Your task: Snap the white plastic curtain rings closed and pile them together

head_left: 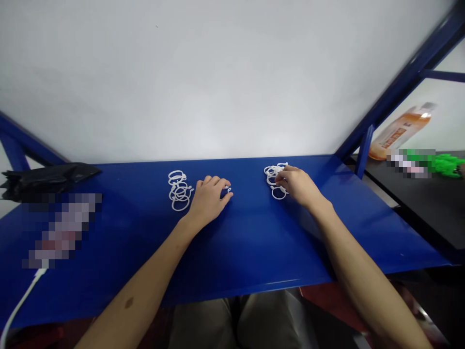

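White thin rings with small clasp ends lie in two groups on a blue table (247, 242). The left group (180, 191) overlaps in a loose column beside my left hand (209, 196). That hand rests low over the table, thumb and forefinger curved around a small white ring (228, 189); only its end pieces show, the rest is hidden by the fingers. Over the right group (279, 193) is my right hand (296, 183), its thumb and forefinger closed together at the rings. The fingers partly cover what they grip, which looks like one of these rings.
At the left lie a black plastic bag (54, 177) and a blurred-out object with a white cable (23, 295). Blue metal braces (363, 150) flank the table. Beyond the right one, a bottle of orange drink (401, 131) and green items (448, 165) sit on a black surface (417, 203).
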Action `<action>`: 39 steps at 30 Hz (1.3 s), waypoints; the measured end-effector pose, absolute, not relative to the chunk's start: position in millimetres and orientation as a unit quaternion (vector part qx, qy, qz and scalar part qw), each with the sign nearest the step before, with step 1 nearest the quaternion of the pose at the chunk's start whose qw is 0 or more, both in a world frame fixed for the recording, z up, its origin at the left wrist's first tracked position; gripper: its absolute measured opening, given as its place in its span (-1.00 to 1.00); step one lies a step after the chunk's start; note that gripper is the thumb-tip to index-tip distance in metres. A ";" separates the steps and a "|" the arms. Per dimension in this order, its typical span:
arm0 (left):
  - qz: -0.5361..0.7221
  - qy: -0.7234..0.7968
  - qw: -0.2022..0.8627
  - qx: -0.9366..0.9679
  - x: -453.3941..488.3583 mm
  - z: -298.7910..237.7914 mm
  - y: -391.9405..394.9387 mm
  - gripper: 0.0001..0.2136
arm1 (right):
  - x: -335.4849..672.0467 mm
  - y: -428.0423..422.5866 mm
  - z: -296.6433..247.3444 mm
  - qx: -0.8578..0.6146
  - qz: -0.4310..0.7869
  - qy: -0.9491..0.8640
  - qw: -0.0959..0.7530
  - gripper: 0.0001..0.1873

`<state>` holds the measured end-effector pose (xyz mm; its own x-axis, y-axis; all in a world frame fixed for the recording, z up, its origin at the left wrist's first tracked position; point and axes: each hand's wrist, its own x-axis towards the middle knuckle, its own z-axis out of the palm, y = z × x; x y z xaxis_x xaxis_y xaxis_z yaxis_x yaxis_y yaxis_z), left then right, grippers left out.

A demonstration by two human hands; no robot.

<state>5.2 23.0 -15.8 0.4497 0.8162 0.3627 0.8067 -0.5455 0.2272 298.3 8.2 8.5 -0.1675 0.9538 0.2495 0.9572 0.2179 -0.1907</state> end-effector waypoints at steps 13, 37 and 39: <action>0.133 0.467 0.021 0.874 5.3 -11.6 17.1 -0.66 | 242.6 -8.8 -3.3 -0.493 0.049 -0.841 0.216 -0.77; 0.118 0.490 -0.019 0.863 11.1 -9.6 12.1 -0.78 | 216.6 -16.5 -15.4 -0.469 0.044 -0.867 0.165 -0.57; 0.121 0.482 -0.010 0.868 11.2 -10.6 12.9 -0.79 | 212.3 -15.0 -18.4 -0.472 0.028 -0.865 0.169 -0.59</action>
<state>11.2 12.9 -10.6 0.5064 0.8340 0.2191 0.8387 -0.5354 0.0998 212.3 -15.0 -18.4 -0.4972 0.8261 0.2652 0.8071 0.5526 -0.2081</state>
